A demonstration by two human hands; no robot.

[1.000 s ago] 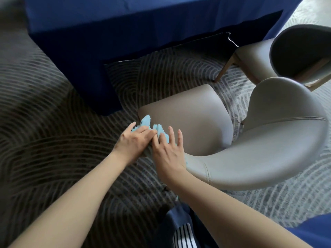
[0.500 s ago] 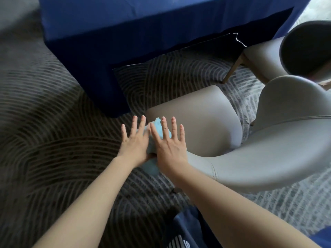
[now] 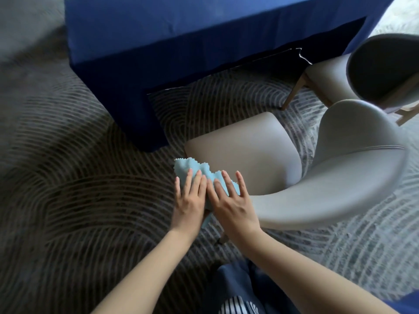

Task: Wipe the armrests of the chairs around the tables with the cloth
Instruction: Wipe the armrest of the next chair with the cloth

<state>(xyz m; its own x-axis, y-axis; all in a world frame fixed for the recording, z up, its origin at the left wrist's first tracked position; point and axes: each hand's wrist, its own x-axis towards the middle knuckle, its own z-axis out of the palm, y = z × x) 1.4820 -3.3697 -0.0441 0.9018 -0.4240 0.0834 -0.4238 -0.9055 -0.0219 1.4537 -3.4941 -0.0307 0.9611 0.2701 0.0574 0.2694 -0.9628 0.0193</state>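
We press the soft, limp cloth (image 3: 192,166) over the near armrest (image 3: 274,207) tip, left hand (image 3: 189,201) and right hand (image 3: 234,206) flat, fingers straight; it's light, so palm pressure should pin it.

Carpet (image 3: 79,177), grey with curved stripes, is spreading all around the blue-draped table (image 3: 181,30); daylight is brightening the carpet right of the table.

The left hand (image 3: 189,201) and right hand (image 3: 234,206) lie flat on the cloth (image 3: 192,165), side by side, fingers straight and slightly spread. Both bare forearms (image 3: 145,268) converge toward it.
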